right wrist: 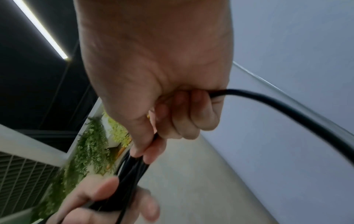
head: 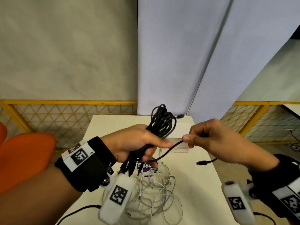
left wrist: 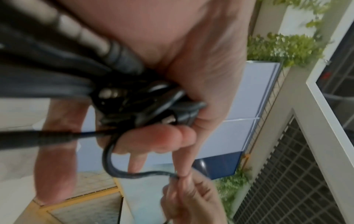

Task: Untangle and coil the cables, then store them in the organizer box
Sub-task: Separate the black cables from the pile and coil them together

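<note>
My left hand (head: 152, 148) grips a black cable coil (head: 162, 122) above the table, its loops sticking up past the fist. One strand (head: 168, 150) runs from the coil to my right hand (head: 189, 141), which pinches it between thumb and forefinger. The cable's plug end (head: 201, 163) hangs below that hand. In the left wrist view the fingers (left wrist: 159, 141) curl round the bundle (left wrist: 134, 106). The right wrist view shows the pinch (right wrist: 149, 151) and the cable (right wrist: 287, 112) trailing out of the fist. A clear organizer box (head: 178, 149) sits on the table behind the hands.
A tangle of white cables (head: 155, 194) lies on the white table (head: 203, 192) under my hands, partly over a round purple label (head: 145, 167). A small dark connector (head: 179, 116) rests at the far edge. An orange chair (head: 24, 159) stands left, and a yellow mesh fence (head: 65, 114) runs behind.
</note>
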`<control>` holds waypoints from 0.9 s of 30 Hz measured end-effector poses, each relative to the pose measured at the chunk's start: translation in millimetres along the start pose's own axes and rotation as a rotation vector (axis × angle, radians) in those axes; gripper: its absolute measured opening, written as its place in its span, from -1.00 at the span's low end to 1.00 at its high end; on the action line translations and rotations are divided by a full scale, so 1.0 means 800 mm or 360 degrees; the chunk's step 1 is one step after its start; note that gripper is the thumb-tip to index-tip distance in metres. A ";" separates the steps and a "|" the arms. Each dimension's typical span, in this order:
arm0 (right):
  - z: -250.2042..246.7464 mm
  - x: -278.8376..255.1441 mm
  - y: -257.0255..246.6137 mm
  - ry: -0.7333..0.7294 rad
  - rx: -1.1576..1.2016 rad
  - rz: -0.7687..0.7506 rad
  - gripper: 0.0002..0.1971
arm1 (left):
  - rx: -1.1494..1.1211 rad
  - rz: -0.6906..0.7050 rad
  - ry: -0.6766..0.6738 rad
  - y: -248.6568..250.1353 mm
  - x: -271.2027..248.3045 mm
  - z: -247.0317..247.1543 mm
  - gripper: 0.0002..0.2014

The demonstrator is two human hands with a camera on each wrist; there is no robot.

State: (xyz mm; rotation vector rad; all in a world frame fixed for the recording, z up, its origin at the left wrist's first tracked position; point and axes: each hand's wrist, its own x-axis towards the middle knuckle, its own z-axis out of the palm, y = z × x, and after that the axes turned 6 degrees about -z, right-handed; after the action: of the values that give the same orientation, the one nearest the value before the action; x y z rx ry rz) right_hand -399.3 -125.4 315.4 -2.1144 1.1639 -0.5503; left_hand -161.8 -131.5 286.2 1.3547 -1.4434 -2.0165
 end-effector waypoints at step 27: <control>0.037 0.041 -0.039 -0.0215 -0.1894 -0.1213 -0.84 | 0.0002 -0.0362 -0.0318 -0.017 -0.004 0.038 -0.69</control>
State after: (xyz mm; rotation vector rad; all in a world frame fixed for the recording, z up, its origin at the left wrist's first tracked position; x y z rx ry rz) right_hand -345.8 -131.6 318.8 -3.5807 0.5562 0.0713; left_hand -181.8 -106.4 277.2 1.4073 -1.4264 -2.3541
